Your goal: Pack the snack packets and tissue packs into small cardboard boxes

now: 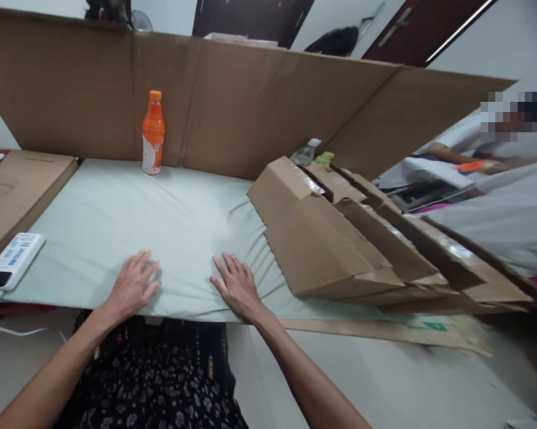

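My left hand (pixel 134 281) is over the front part of the pale green cloth (pixel 161 208) that covers the table, fingers apart and nothing in them. To its right, my right hand (pixel 238 285) lies on the same cloth, palm down, with its fingers spread. An orange bottle (pixel 153 134) with an orange cap stands upright at the back, beyond both hands. The open cardboard box with dividers (pixel 315 235) is the thing nearest my right hand, apart from it.
A cardboard screen (pixel 241 107) runs along the back. At the left are a flat cardboard box (pixel 31 179) and a white power bank (pixel 14 259) with a cable. A clear bottle (pixel 306 152) stands behind the divided box. Another person (pixel 509 196) sits at the right.
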A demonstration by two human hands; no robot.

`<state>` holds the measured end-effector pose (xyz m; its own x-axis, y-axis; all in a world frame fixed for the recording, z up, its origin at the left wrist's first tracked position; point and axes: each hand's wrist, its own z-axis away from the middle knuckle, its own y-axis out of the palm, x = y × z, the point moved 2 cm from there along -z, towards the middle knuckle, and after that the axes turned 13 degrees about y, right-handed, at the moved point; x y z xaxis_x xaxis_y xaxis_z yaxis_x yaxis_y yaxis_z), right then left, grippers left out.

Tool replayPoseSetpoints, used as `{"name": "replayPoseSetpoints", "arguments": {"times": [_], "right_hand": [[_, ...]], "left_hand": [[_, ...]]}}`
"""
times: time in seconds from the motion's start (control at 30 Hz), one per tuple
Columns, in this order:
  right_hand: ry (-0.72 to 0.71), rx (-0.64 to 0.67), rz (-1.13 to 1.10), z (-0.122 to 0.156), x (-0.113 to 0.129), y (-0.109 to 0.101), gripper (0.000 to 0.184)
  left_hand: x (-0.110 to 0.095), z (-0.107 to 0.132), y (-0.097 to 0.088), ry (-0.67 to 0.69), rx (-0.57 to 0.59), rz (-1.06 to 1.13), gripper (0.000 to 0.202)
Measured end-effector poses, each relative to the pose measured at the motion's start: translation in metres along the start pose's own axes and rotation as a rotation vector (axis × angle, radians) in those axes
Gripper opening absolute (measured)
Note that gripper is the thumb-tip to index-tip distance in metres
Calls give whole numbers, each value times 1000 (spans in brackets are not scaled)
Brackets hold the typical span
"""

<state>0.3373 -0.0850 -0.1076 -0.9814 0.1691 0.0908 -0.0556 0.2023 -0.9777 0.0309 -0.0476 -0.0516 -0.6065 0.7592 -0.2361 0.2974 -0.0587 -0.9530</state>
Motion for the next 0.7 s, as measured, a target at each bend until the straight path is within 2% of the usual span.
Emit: {"name": "replayPoseSetpoints", "arguments": {"times": [0.07,0.13,0.27,0.47,0.7], "right_hand": [[19,3,2,6,2,-3,52],[36,10,5,14,5,-6,51],[72,15,15,34,8,-13,52],[113,-42,-5,69,5,-19,51],[124,-104,-133,102,-5,-4,52]], "left_hand": [[18,4,-2,-79,-28,-62,46],[25,13,-1,-111,-39,-108,48],[21,26,1,-89,-67,-165,54],[17,20,-1,-50,-90,-209,59],[12,20,-1,-119,18,-238,56]]}}
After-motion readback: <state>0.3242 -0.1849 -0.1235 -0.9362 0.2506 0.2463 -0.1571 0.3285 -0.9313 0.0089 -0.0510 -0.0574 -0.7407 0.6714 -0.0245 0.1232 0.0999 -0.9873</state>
